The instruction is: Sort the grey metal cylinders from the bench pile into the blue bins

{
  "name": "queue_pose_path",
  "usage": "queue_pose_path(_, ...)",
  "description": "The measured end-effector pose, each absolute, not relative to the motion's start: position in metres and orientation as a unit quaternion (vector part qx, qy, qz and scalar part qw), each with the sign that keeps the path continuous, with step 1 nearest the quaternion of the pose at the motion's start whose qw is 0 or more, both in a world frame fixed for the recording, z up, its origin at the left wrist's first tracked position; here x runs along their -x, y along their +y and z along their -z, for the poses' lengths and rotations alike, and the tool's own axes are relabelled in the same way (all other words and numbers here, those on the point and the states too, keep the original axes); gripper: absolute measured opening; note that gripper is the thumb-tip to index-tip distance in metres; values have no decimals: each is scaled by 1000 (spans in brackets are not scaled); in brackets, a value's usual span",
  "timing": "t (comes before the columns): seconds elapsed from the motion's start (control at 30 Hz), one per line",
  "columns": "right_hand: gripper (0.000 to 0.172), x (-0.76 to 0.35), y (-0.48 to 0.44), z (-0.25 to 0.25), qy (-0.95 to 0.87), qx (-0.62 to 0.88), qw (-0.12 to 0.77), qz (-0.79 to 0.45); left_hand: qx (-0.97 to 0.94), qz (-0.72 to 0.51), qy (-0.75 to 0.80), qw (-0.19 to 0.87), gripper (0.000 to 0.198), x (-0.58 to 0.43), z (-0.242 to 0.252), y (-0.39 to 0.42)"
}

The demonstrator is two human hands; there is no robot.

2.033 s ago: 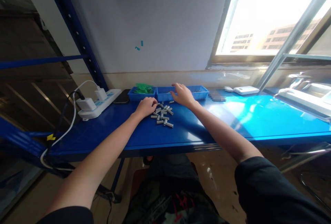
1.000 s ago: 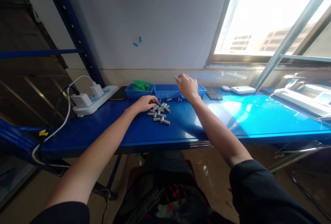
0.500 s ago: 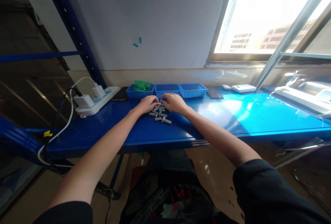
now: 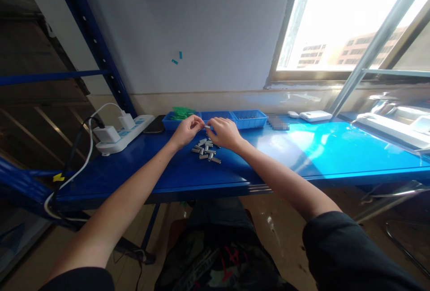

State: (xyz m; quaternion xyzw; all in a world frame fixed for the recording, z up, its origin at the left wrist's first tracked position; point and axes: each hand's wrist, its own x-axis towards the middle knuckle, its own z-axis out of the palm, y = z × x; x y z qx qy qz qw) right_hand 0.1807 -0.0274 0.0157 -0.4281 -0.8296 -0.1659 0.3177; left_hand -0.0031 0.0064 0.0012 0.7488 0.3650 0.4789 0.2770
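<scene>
Two bare forearms rise from the bottom corners of the frame, above a dark-clothed lap [image 4: 215, 255], and meet just left of centre over the blue worktop [image 4: 302, 156]. The worktop's front edge crosses the frame below the middle, with a band of bare blue between it and the pile of grey cylinders [image 4: 204, 151].

The pile lies loose on the surface, directly under and slightly nearer than the fingertips. Above it, the left hand [image 4: 185, 132] and the right hand [image 4: 225, 133] face each other, fingers drawn in narrow. Both pinch one small grey piece [image 4: 207, 126], which is held off the surface between them.

To the right of the hands the worktop is open and glossy well out toward the frame's right edge. To the left there is bare blue up to a white power strip [image 4: 122, 135] with plugs and cables, and a dark phone [image 4: 155, 125] lies just beyond it.

Just behind the hands, three blue trays [image 4: 250, 119] stand in a row against the wall [image 4: 201, 35], and the leftmost holds green bits [image 4: 181, 113]. Farther right along the back edge lie white devices [image 4: 314, 115]. A blue rack upright [image 4: 90, 40] slants across the upper left, and a bright window [image 4: 336, 17] fills the upper right.
</scene>
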Motion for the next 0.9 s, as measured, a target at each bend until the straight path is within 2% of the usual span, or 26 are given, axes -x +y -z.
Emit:
queue_pose_path(0.1, 29, -192, -28, -37, -765, 448, 424, 185, -757, -458, 403, 236, 43, 2, 2, 7)
queue_pose_path(0.17, 40, -207, -27, -53, -696, 469, 507, 198, -779, -397, 455, 167, 40, 2, 5, 13)
queue_pose_path(0.23, 49, -223, -21, -64, -645, 506, 535, 204, -796, -313, 508, 102, 36, 0, 6, 23)
queue_pose_path(0.3, 48, -236, -11, -64, -646, 554, 491, 185, -806, -235, 540, 60, 36, -4, 7, 34)
queue_pose_path(0.4, 43, -247, 5, -49, -703, 628, 318, 104, -812, -171, 558, 18, 32, -11, 8, 48)
queue_pose_path(0.47, 45, -250, 12, -36, -706, 660, 249, 70, -808, -171, 564, 9, 25, -13, 9, 50)
queue_pose_path(0.57, 42, -246, 13, -24, -711, 643, 278, 56, -811, -217, 541, 51, 24, -10, 10, 42)
queue_pose_path(0.77, 29, -218, -5, -19, -859, 433, 275, 6, -795, -341, 474, 165, 41, -2, -2, 16)
queue_pose_path(0.9, 32, -206, -18, -23, -854, 432, 288, 36, -782, -380, 446, 215, 43, -1, -9, 11)
